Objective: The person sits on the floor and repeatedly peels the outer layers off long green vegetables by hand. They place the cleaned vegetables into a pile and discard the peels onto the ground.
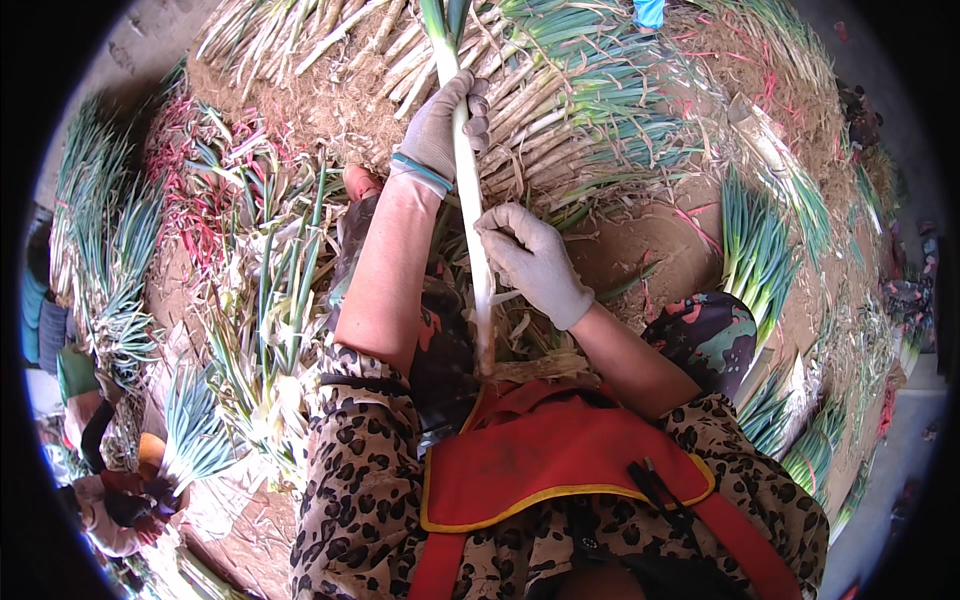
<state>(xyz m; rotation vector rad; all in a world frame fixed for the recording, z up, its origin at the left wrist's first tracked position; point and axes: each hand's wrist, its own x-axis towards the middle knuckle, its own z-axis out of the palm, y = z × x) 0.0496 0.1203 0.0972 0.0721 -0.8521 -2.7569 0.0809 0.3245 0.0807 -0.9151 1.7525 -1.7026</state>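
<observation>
A long green onion (pixel 471 187) stands nearly upright in the picture, its white stalk running down toward my red apron (pixel 555 457). My left hand (pixel 444 124), in a pale work glove, is wrapped around the upper white part, just below the green leaves. Lower down, my right hand (pixel 534 255), also gloved, has its thumb and fingertips pinched together against the side of the stalk. A small pale strip (pixel 507 297) sticks out below those fingers. Whether the fingertips grip a layer of skin is hidden. Dry peeled husk (pixel 544 369) lies by the root end.
A large heap of unpeeled green onions (pixel 540 127) spreads ahead. Peeled leaf waste (pixel 262 300) and red ties (pixel 199 217) cover the left ground. Bundled green onions (pixel 754 247) stand at right, near my camouflage-clad knee (pixel 705 337). Another person (pixel 124 502) sits at lower left.
</observation>
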